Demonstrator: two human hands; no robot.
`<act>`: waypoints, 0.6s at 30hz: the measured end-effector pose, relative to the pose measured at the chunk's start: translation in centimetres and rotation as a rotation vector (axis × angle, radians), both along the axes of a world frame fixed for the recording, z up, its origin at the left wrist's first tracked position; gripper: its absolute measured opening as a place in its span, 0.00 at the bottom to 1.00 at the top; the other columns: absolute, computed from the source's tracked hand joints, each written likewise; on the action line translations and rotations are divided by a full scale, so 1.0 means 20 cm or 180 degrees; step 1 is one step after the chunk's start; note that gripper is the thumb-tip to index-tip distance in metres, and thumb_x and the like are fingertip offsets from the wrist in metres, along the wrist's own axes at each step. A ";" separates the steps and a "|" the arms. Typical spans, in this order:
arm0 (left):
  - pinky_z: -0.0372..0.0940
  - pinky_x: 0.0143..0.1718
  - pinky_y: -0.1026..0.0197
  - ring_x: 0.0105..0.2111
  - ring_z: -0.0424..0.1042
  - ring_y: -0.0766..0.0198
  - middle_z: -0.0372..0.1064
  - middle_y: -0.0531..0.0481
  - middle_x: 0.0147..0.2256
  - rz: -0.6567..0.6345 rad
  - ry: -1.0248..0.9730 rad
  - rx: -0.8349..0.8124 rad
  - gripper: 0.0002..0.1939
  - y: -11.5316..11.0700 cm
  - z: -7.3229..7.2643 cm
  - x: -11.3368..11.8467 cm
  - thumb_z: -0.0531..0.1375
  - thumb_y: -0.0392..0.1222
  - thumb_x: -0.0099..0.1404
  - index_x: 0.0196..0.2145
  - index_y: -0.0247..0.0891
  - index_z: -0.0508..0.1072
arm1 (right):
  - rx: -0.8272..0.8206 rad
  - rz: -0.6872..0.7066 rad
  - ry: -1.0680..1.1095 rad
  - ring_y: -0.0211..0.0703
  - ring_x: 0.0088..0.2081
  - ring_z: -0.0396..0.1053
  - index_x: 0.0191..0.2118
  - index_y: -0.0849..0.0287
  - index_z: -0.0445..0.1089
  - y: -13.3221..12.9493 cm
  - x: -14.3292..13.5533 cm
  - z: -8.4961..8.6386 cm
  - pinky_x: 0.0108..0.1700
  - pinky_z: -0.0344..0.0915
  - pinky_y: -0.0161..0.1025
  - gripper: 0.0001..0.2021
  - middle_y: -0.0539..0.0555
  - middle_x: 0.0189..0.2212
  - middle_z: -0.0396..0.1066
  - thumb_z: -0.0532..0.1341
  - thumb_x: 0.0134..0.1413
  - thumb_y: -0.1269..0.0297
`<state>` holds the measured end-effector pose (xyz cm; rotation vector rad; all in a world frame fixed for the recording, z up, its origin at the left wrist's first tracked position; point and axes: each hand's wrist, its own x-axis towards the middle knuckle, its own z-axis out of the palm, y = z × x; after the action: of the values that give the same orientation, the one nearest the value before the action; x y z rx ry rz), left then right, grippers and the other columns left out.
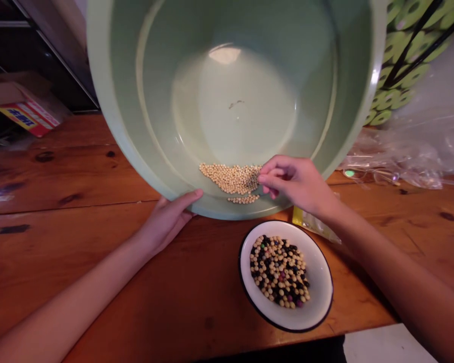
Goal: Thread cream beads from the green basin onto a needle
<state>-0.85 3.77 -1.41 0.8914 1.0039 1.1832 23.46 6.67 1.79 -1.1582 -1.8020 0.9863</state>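
Note:
A large pale green plastic basin (pixel 249 121) is tilted up, its open side facing me. My left hand (pixel 174 217) grips its lower left rim, thumb inside and fingers underneath. Small cream-coloured round beads (pixel 230 177) lie gathered low inside the basin, with a short row of them nearer the rim. At their right end is my right hand (pixel 291 181), fingertips curled together in a pinch; whatever they may hold is hidden. Below the basin stands a white bowl (pixel 323 282) with a dark rim, holding mixed cream, black and a few coloured beads (pixel 280 272).
Everything rests on a brown wooden table (pixel 166 307). Crumpled clear plastic (pixel 408 156) lies at the right, and a small clear bag with a yellow edge (pixel 318 224) lies under my right wrist. An open cardboard box (pixel 30 108) is at the left, and green-wrapped rolls (pixel 408 75) are stacked behind.

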 end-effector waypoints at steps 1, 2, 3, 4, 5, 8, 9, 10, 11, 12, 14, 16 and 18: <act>0.72 0.45 0.58 0.46 0.74 0.57 0.75 0.48 0.46 -0.0005 -0.0006 -0.0018 0.25 0.00 0.00 0.00 0.65 0.39 0.57 0.53 0.39 0.70 | -0.0227 0.0039 0.0476 0.33 0.20 0.65 0.32 0.62 0.67 0.00 0.00 0.01 0.27 0.61 0.33 0.07 0.48 0.20 0.70 0.65 0.52 0.65; 0.72 0.46 0.58 0.46 0.74 0.57 0.75 0.48 0.47 -0.0010 -0.0006 -0.0043 0.24 0.00 0.00 0.00 0.65 0.39 0.57 0.53 0.39 0.70 | -0.0421 0.0104 0.0899 0.32 0.19 0.65 0.35 0.62 0.67 0.00 0.00 0.01 0.26 0.61 0.33 0.09 0.48 0.20 0.71 0.66 0.51 0.64; 0.71 0.46 0.58 0.47 0.74 0.58 0.75 0.48 0.47 -0.0014 0.0001 -0.0064 0.24 0.00 0.00 0.00 0.65 0.39 0.57 0.52 0.40 0.70 | -0.0588 0.0195 0.1255 0.32 0.19 0.64 0.37 0.61 0.67 0.00 0.01 0.01 0.26 0.61 0.33 0.11 0.47 0.20 0.71 0.67 0.50 0.64; 0.71 0.46 0.59 0.47 0.73 0.58 0.75 0.49 0.47 -0.0017 0.0008 -0.0078 0.24 0.00 0.00 0.00 0.65 0.39 0.57 0.52 0.40 0.70 | -0.0749 0.0311 0.1537 0.32 0.19 0.64 0.41 0.61 0.67 0.00 0.01 0.01 0.25 0.60 0.32 0.14 0.47 0.19 0.70 0.67 0.49 0.63; 0.71 0.47 0.59 0.47 0.73 0.58 0.75 0.49 0.48 -0.0021 0.0011 -0.0080 0.24 0.00 -0.01 0.00 0.65 0.39 0.57 0.52 0.41 0.70 | -0.0897 0.0438 0.1758 0.31 0.19 0.64 0.44 0.61 0.67 0.01 0.01 0.01 0.24 0.59 0.31 0.16 0.46 0.19 0.70 0.68 0.50 0.63; 0.71 0.48 0.58 0.48 0.73 0.58 0.73 0.49 0.49 -0.0021 -0.0016 -0.0053 0.25 0.00 -0.01 -0.01 0.65 0.39 0.57 0.53 0.42 0.69 | -0.1176 0.0720 0.2225 0.29 0.18 0.59 0.48 0.57 0.67 0.00 0.02 0.03 0.22 0.55 0.30 0.18 0.43 0.18 0.65 0.67 0.51 0.63; 0.70 0.48 0.57 0.49 0.72 0.58 0.73 0.50 0.50 -0.0014 -0.0031 -0.0043 0.25 0.01 -0.02 -0.01 0.65 0.39 0.57 0.53 0.42 0.69 | -0.1226 0.0778 0.2340 0.28 0.18 0.56 0.48 0.55 0.67 -0.01 0.02 0.04 0.21 0.54 0.30 0.16 0.42 0.18 0.64 0.66 0.52 0.64; 0.70 0.48 0.57 0.49 0.72 0.58 0.73 0.50 0.50 -0.0010 -0.0040 -0.0036 0.25 0.01 -0.02 -0.01 0.65 0.39 0.57 0.53 0.43 0.69 | -0.1259 0.0830 0.2432 0.27 0.18 0.54 0.45 0.54 0.68 -0.02 0.02 0.05 0.21 0.53 0.29 0.14 0.42 0.18 0.62 0.66 0.52 0.64; 0.70 0.48 0.57 0.49 0.72 0.58 0.73 0.50 0.50 -0.0008 -0.0041 -0.0032 0.25 0.01 -0.02 -0.01 0.65 0.39 0.57 0.53 0.43 0.69 | -0.1288 0.0885 0.2492 0.27 0.17 0.52 0.43 0.54 0.68 -0.03 0.02 0.06 0.21 0.52 0.29 0.11 0.41 0.17 0.60 0.65 0.53 0.65; 0.70 0.48 0.57 0.48 0.72 0.58 0.73 0.50 0.50 -0.0008 -0.0031 -0.0036 0.25 0.01 -0.02 -0.01 0.65 0.39 0.57 0.53 0.43 0.69 | -0.1322 0.0960 0.2501 0.27 0.17 0.51 0.40 0.53 0.68 -0.05 0.01 0.08 0.21 0.52 0.29 0.08 0.41 0.17 0.58 0.64 0.54 0.65; 0.70 0.47 0.58 0.47 0.73 0.58 0.74 0.50 0.49 0.0011 0.0008 -0.0067 0.25 0.01 -0.02 -0.01 0.65 0.39 0.57 0.53 0.42 0.69 | -0.1336 0.1248 0.2379 0.28 0.18 0.55 0.36 0.55 0.66 -0.08 0.01 0.11 0.23 0.55 0.30 0.03 0.42 0.17 0.59 0.62 0.57 0.65; 0.71 0.46 0.59 0.46 0.74 0.59 0.75 0.50 0.47 0.0049 0.0058 -0.0127 0.25 0.01 -0.02 -0.01 0.66 0.39 0.56 0.52 0.42 0.69 | -0.1343 0.1635 0.2106 0.31 0.20 0.62 0.35 0.57 0.65 -0.12 0.01 0.13 0.26 0.60 0.32 0.02 0.45 0.18 0.64 0.57 0.60 0.67; 0.71 0.45 0.60 0.45 0.74 0.59 0.75 0.50 0.47 0.0042 0.0064 -0.0160 0.25 0.01 -0.02 -0.01 0.66 0.40 0.56 0.52 0.43 0.69 | -0.1466 0.2039 0.1811 0.36 0.23 0.69 0.35 0.60 0.65 -0.15 0.01 0.14 0.29 0.64 0.36 0.05 0.49 0.21 0.69 0.53 0.62 0.70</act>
<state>-1.15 3.96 -1.75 0.8599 1.0528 1.1572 23.59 3.70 4.60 -0.4296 -1.5159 1.9526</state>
